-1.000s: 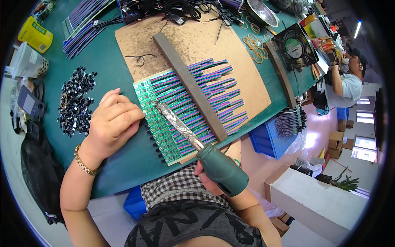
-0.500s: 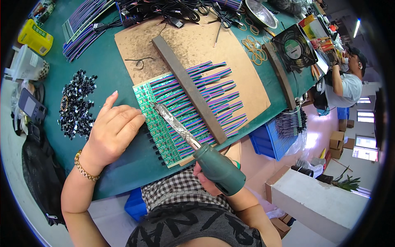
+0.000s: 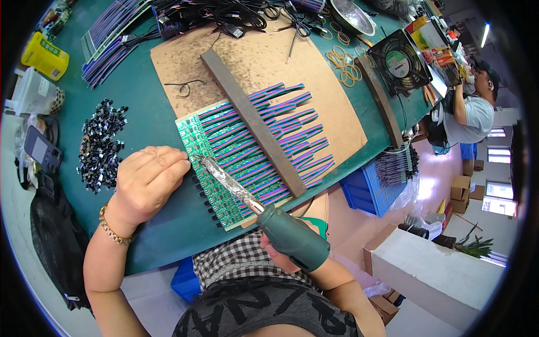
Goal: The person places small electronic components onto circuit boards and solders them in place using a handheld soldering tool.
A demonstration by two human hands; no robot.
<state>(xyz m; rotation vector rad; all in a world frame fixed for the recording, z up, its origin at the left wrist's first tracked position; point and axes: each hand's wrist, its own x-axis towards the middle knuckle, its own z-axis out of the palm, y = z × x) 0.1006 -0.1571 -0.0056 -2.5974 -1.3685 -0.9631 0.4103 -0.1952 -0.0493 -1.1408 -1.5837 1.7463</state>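
My right hand (image 3: 272,250) grips the green handle of a soldering iron (image 3: 293,238). Its crusted metal shaft slants up and left, with the tip over the left edge of a green circuit board panel (image 3: 216,194). Close by that tip, my left hand (image 3: 150,182) is closed, fingertips pinched at the board's edge; what they hold is hidden. Rows of multicoloured ribbon wires (image 3: 303,132) run rightward from the panel. A dark metal bar (image 3: 252,121) lies across them. Small black connectors line the panel's lower left edge.
Small black connectors form a pile (image 3: 101,149) left of my left hand. Brown cardboard (image 3: 342,112) lies under the panel. Black cables (image 3: 236,17), rubber bands (image 3: 342,64) and a fan (image 3: 400,63) sit farther back. A blue crate (image 3: 359,191) stands beyond the right edge; another person (image 3: 474,112) sits far right.
My left hand has moved to the board's edge, its raised index finger now folded in with the others. The soldering iron's tip has shifted left and slightly down, toward those fingers.
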